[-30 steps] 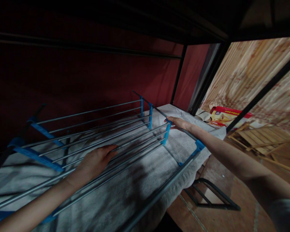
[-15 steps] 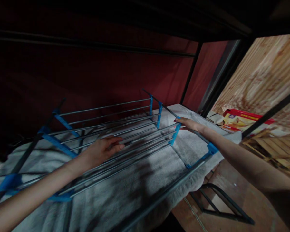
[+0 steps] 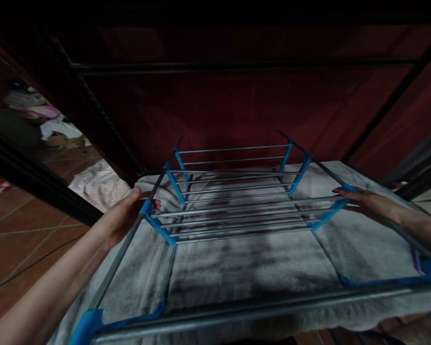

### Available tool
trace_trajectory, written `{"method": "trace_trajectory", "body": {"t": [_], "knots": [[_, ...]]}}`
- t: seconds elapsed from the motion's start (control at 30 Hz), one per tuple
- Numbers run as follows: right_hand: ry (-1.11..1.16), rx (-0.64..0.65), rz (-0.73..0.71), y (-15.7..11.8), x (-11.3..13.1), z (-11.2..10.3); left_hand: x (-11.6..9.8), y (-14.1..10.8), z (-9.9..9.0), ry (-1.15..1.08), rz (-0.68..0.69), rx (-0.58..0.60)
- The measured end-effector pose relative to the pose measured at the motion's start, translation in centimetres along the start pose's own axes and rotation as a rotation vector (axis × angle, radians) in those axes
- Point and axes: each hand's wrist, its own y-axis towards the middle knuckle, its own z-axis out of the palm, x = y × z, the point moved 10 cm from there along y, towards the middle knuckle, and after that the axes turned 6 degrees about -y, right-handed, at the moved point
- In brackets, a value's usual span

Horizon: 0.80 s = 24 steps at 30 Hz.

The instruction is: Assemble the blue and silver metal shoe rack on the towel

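Observation:
A rack of thin grey metal tubes with blue plastic connectors, which looks like a shoe rack [image 3: 237, 209], lies on a pale cloth [image 3: 251, 268]. My left hand [image 3: 127, 213] is closed around its left side pole, close to a blue connector; the fingertips show on the inner side. On the opposite side, my right hand [image 3: 362, 201] grips the right pole at another blue connector, its fingers curled over the top. Several cross tubes span between the two poles. A thicker tube [image 3: 251, 311] runs across the near end.
Dark metal frame bars [image 3: 244, 67] cross in front of a dark red panel [image 3: 233, 105]. At the left, a striped cloth [image 3: 100, 184] lies by the tiled floor [image 3: 28, 239], with a heap of cloths [image 3: 59, 128] farther back.
The view has swung left, so the rack now faces me squarely. My left hand has gone from above the cross tubes to the left pole and closed on it. My right hand stays on the right pole.

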Motion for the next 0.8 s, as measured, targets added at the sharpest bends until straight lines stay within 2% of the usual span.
{"method": "trace_trajectory", "body": {"t": [0.07,0.17,0.33,0.53,0.63,0.8], "knots": [[-0.014,0.001,-0.017,0.1,0.0,-0.1,1.6,0.0,1.1,-0.009,0.001,0.079],[-0.036,0.003,-0.025,0.3,-0.2,-0.3,2.1,0.5,1.0,0.038,0.073,0.091],[-0.030,0.039,-0.023,0.3,-0.4,-0.3,3.0,1.2,1.3,-0.014,-0.079,0.333],[-0.021,0.069,-0.002,0.2,-0.4,-0.2,4.4,1.9,1.1,-0.177,-0.247,0.271],[-0.017,0.059,0.000,0.0,-0.2,-0.2,4.9,2.1,1.8,-0.196,-0.290,0.306],[0.037,0.065,0.036,0.2,-0.5,-0.3,3.7,2.1,2.7,-0.166,-0.205,0.337]]}}
